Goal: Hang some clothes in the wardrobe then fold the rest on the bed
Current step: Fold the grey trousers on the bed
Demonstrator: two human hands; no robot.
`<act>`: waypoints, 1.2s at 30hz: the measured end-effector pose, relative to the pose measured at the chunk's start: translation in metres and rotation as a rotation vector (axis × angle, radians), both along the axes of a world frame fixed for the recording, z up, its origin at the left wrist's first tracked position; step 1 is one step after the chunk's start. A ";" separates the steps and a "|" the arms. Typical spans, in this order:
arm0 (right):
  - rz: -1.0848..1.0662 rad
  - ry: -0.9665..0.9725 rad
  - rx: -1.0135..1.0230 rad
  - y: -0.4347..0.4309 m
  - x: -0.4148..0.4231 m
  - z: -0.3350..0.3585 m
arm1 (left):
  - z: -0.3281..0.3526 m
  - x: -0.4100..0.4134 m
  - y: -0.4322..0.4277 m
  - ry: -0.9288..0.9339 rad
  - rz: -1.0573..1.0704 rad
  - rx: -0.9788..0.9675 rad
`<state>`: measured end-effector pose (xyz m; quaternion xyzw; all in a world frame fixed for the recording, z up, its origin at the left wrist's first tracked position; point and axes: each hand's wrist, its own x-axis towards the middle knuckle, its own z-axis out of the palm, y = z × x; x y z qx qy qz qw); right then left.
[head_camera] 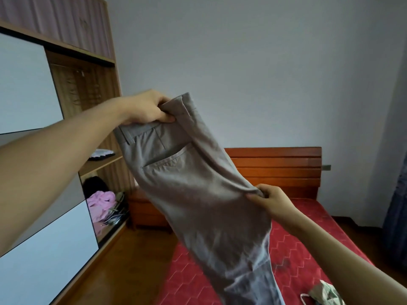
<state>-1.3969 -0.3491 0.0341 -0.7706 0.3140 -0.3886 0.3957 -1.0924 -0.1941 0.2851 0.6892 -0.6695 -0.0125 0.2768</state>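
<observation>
The left hand (149, 108) grips the waistband of the trousers (198, 183), fingers curled over the bunched top edge. The right hand (272, 201) pinches a fold at the seat, lower and to the right. The trousers hang in the air between the 2 hands, above the near left part of the bed (308, 243), with the legs trailing down out of view. Because the waistband is bunched, the grip may catch only 1 layer and the rest could slide free. The loose legs could also twist or drag, leaving creases. The bed has a red quilted cover and a wooden headboard (275, 166) at the far end, and a crumpled cloth (323, 293) lies at its near right. To the left stands the open wardrobe (94, 89) with a pink garment (101, 205) low inside. A wood floor (132, 260) runs between wardrobe and bed.
</observation>
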 end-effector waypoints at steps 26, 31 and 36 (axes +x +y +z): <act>0.042 0.012 -0.182 0.087 0.092 0.093 | -0.037 0.055 0.024 -0.199 -0.227 0.156; -0.039 -0.253 -0.098 0.095 0.080 0.101 | -0.063 0.055 0.031 0.326 -0.319 -0.139; -0.044 -0.266 -0.022 0.102 0.060 0.102 | -0.131 0.042 0.018 0.933 -0.388 -0.150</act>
